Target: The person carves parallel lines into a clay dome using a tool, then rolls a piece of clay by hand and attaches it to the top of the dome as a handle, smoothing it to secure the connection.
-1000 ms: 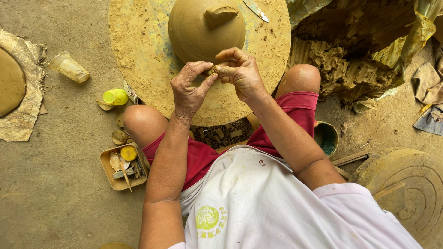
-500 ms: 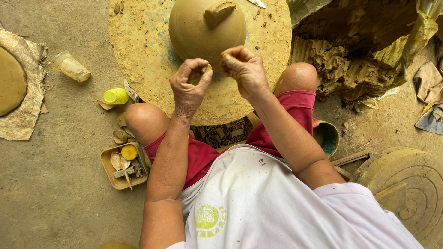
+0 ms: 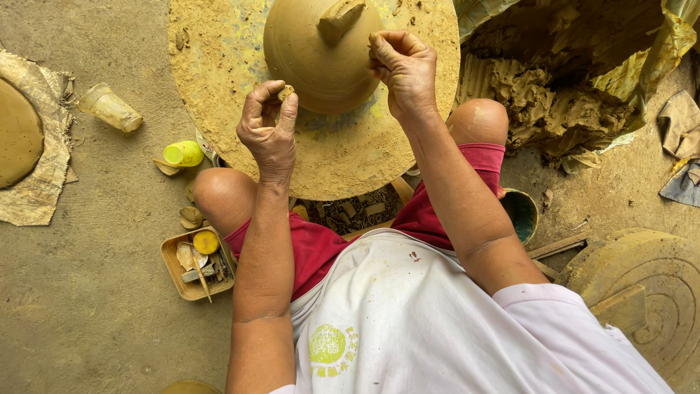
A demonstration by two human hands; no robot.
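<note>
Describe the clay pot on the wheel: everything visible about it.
The clay pot is a rounded, dome-like form of smooth, tan, wet-looking clay, bearing a stubby lump on its upper side. It stands on the round, clay-crusted wheel disc. The right hand is at its right edge; the left hand, pinching a clay bit, is apart.

— Anything in the right hand (image 3: 402, 69)?
— Cannot tell; its fingers curl over. The clay pot (image 3: 321, 51) beyond both hands runs off the top edge.
— That tray (image 3: 195, 264)?
— Bits too small.
</note>
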